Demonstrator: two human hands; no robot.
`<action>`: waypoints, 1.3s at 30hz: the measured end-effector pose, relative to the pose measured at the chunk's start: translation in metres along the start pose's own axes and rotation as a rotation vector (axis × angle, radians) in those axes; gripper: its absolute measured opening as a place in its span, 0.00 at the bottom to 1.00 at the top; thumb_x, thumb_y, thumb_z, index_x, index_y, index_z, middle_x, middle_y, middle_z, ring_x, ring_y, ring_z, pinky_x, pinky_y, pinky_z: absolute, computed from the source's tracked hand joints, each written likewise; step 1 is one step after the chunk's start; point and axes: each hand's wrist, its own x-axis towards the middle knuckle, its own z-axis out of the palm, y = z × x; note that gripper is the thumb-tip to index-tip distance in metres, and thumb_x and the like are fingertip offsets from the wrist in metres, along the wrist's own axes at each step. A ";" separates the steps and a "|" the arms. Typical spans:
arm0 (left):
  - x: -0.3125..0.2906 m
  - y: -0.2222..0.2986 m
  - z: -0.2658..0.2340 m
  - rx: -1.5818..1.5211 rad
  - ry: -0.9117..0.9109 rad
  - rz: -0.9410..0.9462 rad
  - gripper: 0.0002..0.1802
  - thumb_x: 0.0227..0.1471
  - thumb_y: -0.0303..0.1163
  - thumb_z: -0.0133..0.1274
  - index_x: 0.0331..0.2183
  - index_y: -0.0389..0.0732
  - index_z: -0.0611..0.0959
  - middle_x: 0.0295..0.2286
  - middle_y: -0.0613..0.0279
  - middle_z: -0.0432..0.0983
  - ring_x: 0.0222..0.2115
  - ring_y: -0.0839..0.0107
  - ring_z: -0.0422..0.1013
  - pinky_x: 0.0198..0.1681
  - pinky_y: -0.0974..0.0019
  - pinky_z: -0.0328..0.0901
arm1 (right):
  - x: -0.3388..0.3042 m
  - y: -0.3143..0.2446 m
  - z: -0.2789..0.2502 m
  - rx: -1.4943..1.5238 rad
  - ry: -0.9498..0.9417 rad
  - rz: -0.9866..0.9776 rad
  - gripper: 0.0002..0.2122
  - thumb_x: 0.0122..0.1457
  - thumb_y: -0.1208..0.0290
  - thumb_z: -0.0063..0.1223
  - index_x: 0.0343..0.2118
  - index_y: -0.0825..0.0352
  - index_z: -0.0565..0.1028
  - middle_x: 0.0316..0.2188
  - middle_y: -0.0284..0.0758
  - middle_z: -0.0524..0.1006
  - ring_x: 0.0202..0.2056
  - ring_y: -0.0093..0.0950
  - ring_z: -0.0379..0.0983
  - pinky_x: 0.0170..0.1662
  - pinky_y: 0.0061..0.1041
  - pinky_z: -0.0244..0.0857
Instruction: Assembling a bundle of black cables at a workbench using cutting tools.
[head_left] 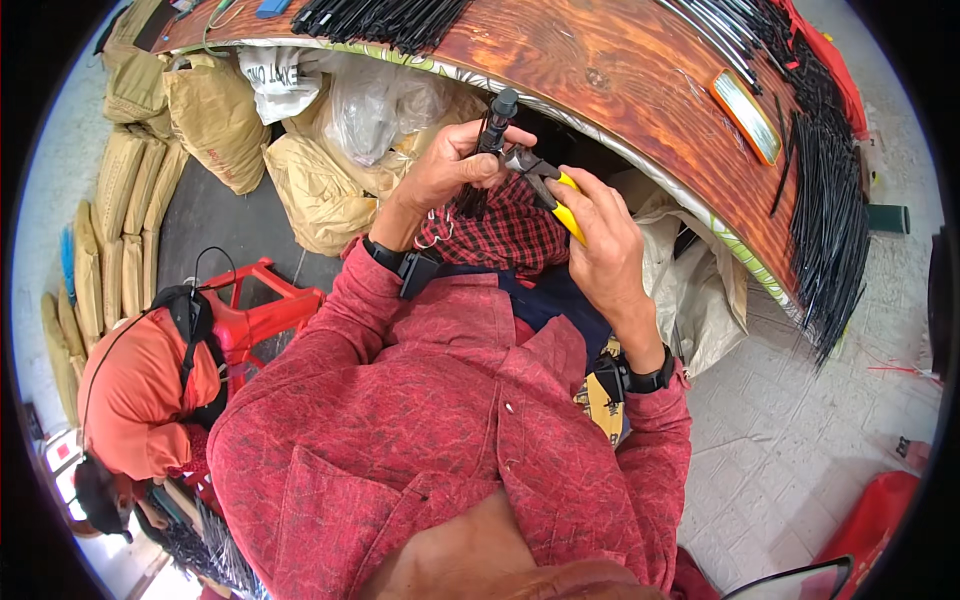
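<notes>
My left hand (452,165) is closed around what looks like a black folded umbrella frame (497,118), held upright with its rounded knob at the top. Dark thin parts of it hang below my fingers. In my right hand (605,235) is a pair of pliers (566,205) with yellow handles. Their dark jaws meet the frame beside my left thumb; whether they grip a part of it, I cannot tell. Below both hands, a red-and-black checked cloth (510,235) lies over my lap.
A wooden table (590,75) curves across the top, bearing bundles of black rods (825,220) and an orange-rimmed tin (745,115). Stuffed sacks (215,120) stand at left, near a red stool (265,305). A person in orange (150,390) sits behind at left.
</notes>
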 end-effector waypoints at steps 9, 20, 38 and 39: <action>0.001 -0.002 0.002 0.011 0.013 -0.008 0.30 0.54 0.47 0.64 0.49 0.32 0.80 0.25 0.71 0.71 0.24 0.82 0.65 0.27 0.76 0.57 | 0.000 0.004 -0.003 -0.020 -0.021 -0.022 0.20 0.48 0.85 0.60 0.46 0.66 0.77 0.46 0.39 0.77 0.43 0.41 0.76 0.43 0.36 0.71; -0.004 0.000 0.008 0.015 0.054 -0.038 0.34 0.49 0.50 0.67 0.49 0.32 0.81 0.28 0.70 0.74 0.26 0.82 0.66 0.28 0.76 0.60 | -0.010 0.010 -0.003 0.602 -0.356 0.478 0.15 0.61 0.58 0.59 0.34 0.68 0.76 0.23 0.35 0.77 0.21 0.29 0.74 0.24 0.27 0.68; -0.010 -0.009 -0.004 -0.006 0.103 -0.003 0.41 0.47 0.56 0.66 0.49 0.29 0.80 0.25 0.71 0.73 0.21 0.85 0.60 0.23 0.77 0.52 | -0.027 0.019 0.019 1.860 -0.848 0.819 0.42 0.64 0.30 0.25 0.48 0.74 0.72 0.15 0.31 0.67 0.09 0.18 0.60 0.14 0.21 0.64; -0.011 -0.009 -0.005 -0.012 0.097 0.004 0.41 0.47 0.57 0.66 0.49 0.29 0.80 0.25 0.71 0.73 0.21 0.85 0.60 0.23 0.77 0.52 | -0.029 0.018 0.023 1.944 -0.856 0.819 0.42 0.63 0.29 0.25 0.47 0.74 0.72 0.15 0.31 0.67 0.09 0.18 0.60 0.13 0.21 0.64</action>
